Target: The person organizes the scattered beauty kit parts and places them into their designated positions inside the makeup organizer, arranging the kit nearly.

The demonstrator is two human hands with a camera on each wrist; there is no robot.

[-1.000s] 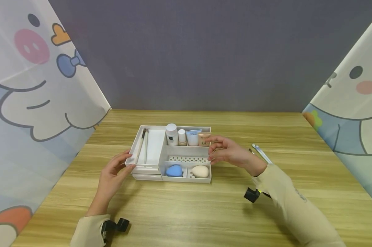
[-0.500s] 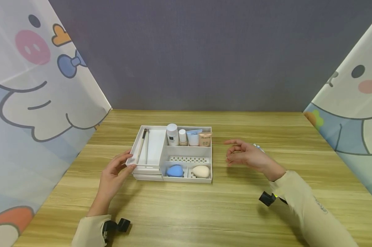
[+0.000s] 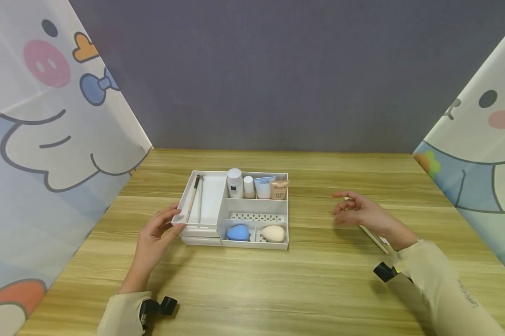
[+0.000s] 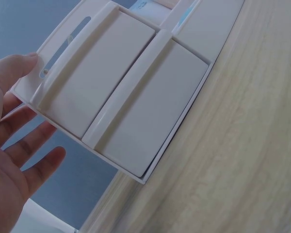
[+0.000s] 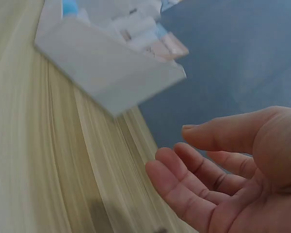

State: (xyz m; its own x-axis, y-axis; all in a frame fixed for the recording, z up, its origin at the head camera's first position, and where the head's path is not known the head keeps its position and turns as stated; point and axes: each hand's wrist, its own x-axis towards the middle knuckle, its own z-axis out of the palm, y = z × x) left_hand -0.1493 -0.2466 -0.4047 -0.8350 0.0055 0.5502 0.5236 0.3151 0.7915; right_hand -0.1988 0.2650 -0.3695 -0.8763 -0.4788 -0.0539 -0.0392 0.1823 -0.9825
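Note:
A white makeup organizer [image 3: 255,205] stands on the table. My left hand [image 3: 157,238] holds its front left corner, thumb on the front edge and fingers along the side, above two drawers [image 4: 145,107]. Two makeup brushes [image 3: 192,198] lie in its left tray. Behind on the right stand a white bottle [image 3: 235,183], a small white-capped bottle [image 3: 249,187], a blue-white tube [image 3: 264,187] and a beige BB tube [image 3: 279,190]. A blue makeup sponge [image 3: 238,233] and a cream one [image 3: 273,234] sit in front. My right hand [image 3: 367,217], fingers loosely bent, holds nothing, away to the right.
Thin sticks [image 3: 374,239], perhaps brush handles, lie on the wooden table [image 3: 252,284] partly under my right hand and forearm. A grey panel [image 3: 252,74] rises at the back, with cartoon-printed cloths [image 3: 59,154] on both sides.
My right hand has moved away from the organizer to the right, over the thin sticks on the table. My left hand has stayed at the organizer's corner.

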